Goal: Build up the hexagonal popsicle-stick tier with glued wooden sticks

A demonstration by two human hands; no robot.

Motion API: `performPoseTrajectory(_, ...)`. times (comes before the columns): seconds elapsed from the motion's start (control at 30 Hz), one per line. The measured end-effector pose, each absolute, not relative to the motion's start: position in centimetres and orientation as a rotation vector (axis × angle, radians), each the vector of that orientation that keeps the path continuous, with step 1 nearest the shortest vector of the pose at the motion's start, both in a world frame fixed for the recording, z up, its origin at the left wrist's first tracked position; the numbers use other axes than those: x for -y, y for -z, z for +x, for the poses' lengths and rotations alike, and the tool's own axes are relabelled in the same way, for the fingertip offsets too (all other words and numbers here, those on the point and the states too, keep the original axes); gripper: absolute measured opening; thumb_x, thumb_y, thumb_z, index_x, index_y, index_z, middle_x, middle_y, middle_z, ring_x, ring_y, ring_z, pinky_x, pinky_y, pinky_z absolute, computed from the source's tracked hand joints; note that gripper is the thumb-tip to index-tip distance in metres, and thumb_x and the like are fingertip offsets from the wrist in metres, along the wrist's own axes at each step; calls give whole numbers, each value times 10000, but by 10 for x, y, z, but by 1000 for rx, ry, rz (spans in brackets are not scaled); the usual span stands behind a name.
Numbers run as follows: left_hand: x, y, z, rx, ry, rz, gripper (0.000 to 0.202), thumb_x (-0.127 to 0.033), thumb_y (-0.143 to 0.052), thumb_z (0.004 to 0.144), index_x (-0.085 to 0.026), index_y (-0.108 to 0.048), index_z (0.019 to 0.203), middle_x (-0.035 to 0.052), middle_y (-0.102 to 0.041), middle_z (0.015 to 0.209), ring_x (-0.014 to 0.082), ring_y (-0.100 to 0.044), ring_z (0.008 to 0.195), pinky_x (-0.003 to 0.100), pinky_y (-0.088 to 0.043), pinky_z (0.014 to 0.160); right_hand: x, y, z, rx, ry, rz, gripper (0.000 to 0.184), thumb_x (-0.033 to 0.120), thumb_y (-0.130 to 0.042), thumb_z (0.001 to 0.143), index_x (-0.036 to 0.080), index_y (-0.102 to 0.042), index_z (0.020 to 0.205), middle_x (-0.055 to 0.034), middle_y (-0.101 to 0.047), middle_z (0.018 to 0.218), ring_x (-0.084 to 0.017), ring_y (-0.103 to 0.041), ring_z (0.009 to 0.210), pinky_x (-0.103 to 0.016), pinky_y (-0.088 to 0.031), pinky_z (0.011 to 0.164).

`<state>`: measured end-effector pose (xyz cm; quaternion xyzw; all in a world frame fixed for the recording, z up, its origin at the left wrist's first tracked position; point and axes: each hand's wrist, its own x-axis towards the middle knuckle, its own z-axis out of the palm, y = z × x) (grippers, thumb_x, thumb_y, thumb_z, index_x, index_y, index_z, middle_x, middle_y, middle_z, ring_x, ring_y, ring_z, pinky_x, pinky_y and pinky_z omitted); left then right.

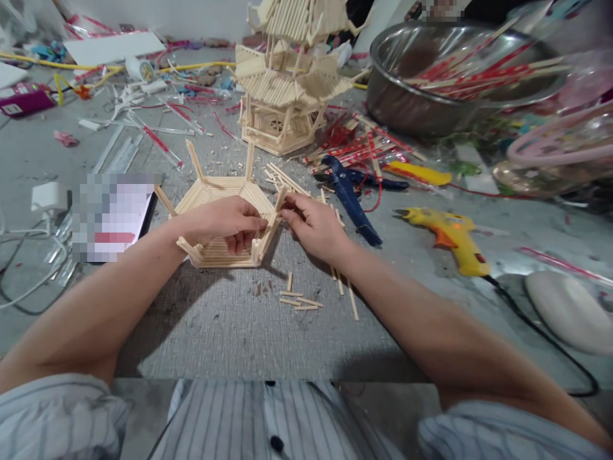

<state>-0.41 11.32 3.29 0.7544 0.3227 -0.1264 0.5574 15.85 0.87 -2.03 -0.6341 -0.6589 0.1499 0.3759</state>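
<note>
A hexagonal base of pale wooden sticks (224,185) lies flat on the grey table, with short upright stick posts (249,161) at its corners. My left hand (225,222) reaches across the base, its fingers closed on a wooden stick along the right-hand edge. From outside that edge, my right hand (313,225) pinches the same side near the right corner post (280,199). Fingers partly hide where the pieces meet. Several short cut sticks (300,300) lie on the table nearer to me, and longer ones run beneath my right forearm.
Behind the base stands a tiered stick pagoda (287,83). Blue-handled cutters (352,201), a yellow glue gun (454,239) with its cord and a metal bowl (412,105) of red-wrapped sticks are on the right. A phone (122,217) and white charger (50,198) lie left.
</note>
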Motion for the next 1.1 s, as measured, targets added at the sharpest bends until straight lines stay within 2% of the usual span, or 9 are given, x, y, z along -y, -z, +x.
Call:
performPoseTrajectory(0.23, -95, -38, -3, -779, 272, 1843, 284, -292, -468, 858, -163, -483, 605, -7, -544, 475, 74, -484, 372, 222, -417, 442, -14, 26, 162, 1792, -311, -1552, 270, 224, -423, 850, 143, -593, 1043, -125, -646, 1000, -223, -588, 911, -378, -459, 805)
performPoseTrajectory(0.4, -94, -39, 0, -844, 291, 1824, 290, -328, -487, 854, -169, -494, 612, -24, -559, 484, 76, -510, 370, 218, -409, 444, -8, 22, 161, 1692, -345, -1652, 344, 234, -492, 827, 122, -589, 1138, -104, -655, 927, -191, -595, 774, -346, -471, 734)
performPoseTrajectory(0.53, -97, -40, 3, -864, 296, 1865, 263, -291, -526, 819, -163, -513, 589, -30, -559, 492, 66, -510, 372, 208, -397, 439, -3, 16, 158, 1557, -450, -1763, 220, 240, -537, 801, 131, -639, 962, -89, -670, 861, -179, -608, 756, -319, -473, 704)
performPoseTrajectory(0.63, -99, -37, 4, -829, 306, 1880, 260, -280, -558, 783, -158, -512, 558, -31, -536, 469, 68, -512, 377, 203, -380, 419, 0, 11, 155, 1502, -607, -1826, 119, 237, -553, 796, 149, -631, 816, -37, -643, 708, -139, -591, 632, -278, -466, 621)
performPoseTrajectory(0.7, -100, -35, 4, -814, 311, 1883, 255, -275, -568, 770, -158, -517, 549, -33, -516, 445, 66, -503, 377, 198, -365, 412, 1, 9, 152, 1409, -802, -1836, 109, 238, -553, 809, 149, -614, 790, 4, -589, 607, -92, -530, 486, -228, -433, 494)
performPoseTrajectory(0.8, -101, -33, 4, -779, 317, 1909, 273, -293, -564, 773, -159, -526, 538, -32, -495, 416, 57, -470, 370, 195, -337, 411, 2, 6, 147, 1173, -1151, -1800, 88, 200, -542, 836, 149, -580, 777, 35, -543, 561, -50, -453, 356, -181, -365, 348)
performPoseTrajectory(0.9, -102, -32, 3, -767, 314, 1930, 284, -311, -568, 772, -163, -526, 534, -32, -485, 405, 54, -437, 358, 203, -307, 408, 1, 4, 143, 998, -1360, -1713, 135, 166, -551, 849, 149, -543, 715, 41, -546, 552, -37, -455, 332, -152, -363, 305)
performPoseTrajectory(1.1, -103, -32, 4, -792, 320, 1903, 286, -332, -584, 772, -166, -532, 545, -19, -514, 436, 67, -455, 369, 215, -337, 423, -1, 2, 138, 868, -1483, -1624, 225, 102, -480, 882, 144, -521, 665, 35, -559, 517, -40, -455, 309, -149, -363, 300)
